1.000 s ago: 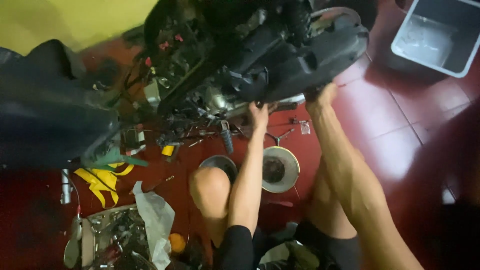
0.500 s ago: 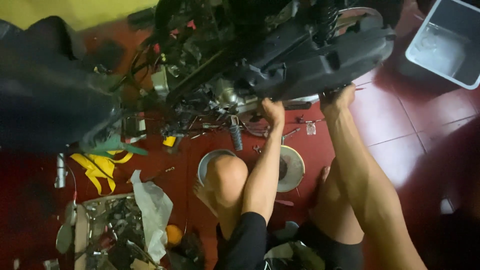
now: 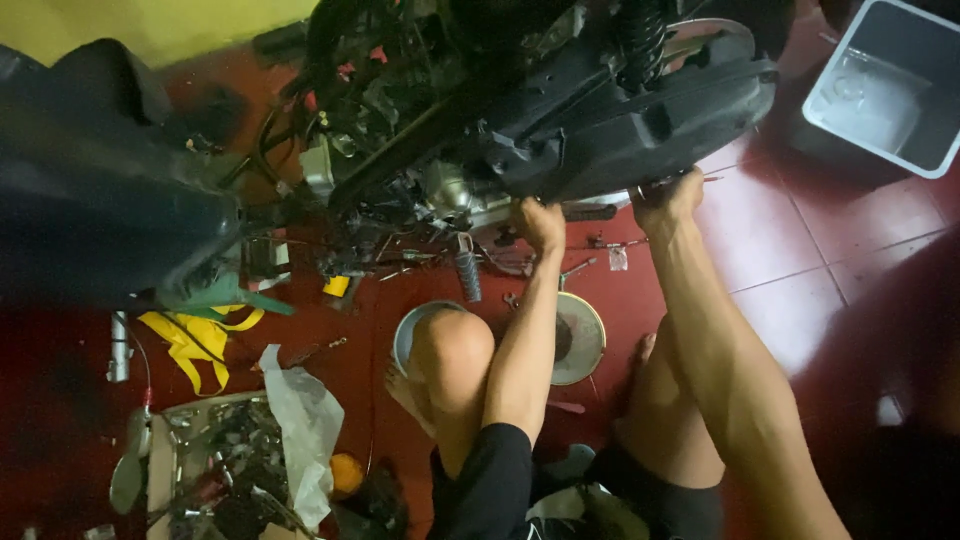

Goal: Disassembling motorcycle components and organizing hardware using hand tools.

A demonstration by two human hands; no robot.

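Note:
I squat on a red tiled floor under a scooter with its panels off. My left hand (image 3: 541, 222) reaches up under the engine area (image 3: 450, 190), fingers curled against the underside beside a dark footpeg. My right hand (image 3: 668, 194) is raised to the lower edge of the black engine side cover (image 3: 620, 120), fingers closed around something small there; what it holds is hidden. Both forearms stretch up from my knees.
Two round metal dishes (image 3: 580, 340) lie on the floor by my knees. A box of tools and parts (image 3: 215, 470) with white paper and a yellow rag (image 3: 185, 335) sit at left. A grey plastic bin (image 3: 885, 85) stands at upper right.
The view has shifted closer and the scooter sits lower in frame. Both hands stay at the scooter's underside, the right one moved further right along the cover's edge.

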